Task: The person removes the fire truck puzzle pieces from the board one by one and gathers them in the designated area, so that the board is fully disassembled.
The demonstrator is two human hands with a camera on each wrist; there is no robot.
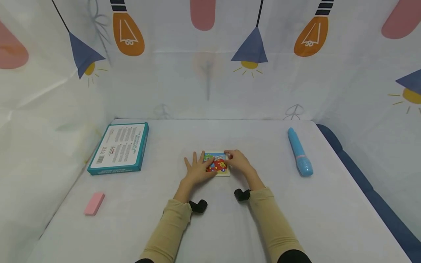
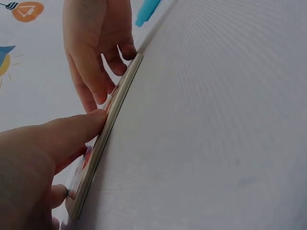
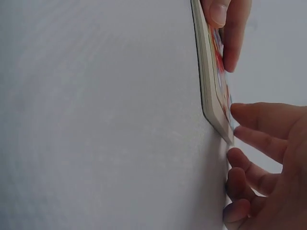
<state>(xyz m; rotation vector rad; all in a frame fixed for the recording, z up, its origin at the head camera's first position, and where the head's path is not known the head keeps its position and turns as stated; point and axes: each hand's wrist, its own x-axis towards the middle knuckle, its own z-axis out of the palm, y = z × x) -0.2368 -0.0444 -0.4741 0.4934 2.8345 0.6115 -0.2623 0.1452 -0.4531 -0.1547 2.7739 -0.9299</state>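
Head view places a small picture board (image 1: 223,168) flat on the white desk (image 1: 210,233), between the person's two hands and partly covered by them; its face carries red, blue, green and yellow. The left hand (image 1: 197,171) has a loose, spread grip, its index finger lying across the picture and its thumb touching the board near the front edge. The right hand (image 1: 241,162) has a relaxed grip too, thumb and index finger touching the board near its far right corner, the other fingers loosely bent. Both wrist views show the board's pale layered edge. Well apart on the left lie a teal-edged box (image 1: 119,146) and, nearer the person, a pink block (image 1: 94,204); a blue pen-shaped object (image 1: 300,151) lies on the right. Tan sleeves (image 1: 172,226) cover the forearms.
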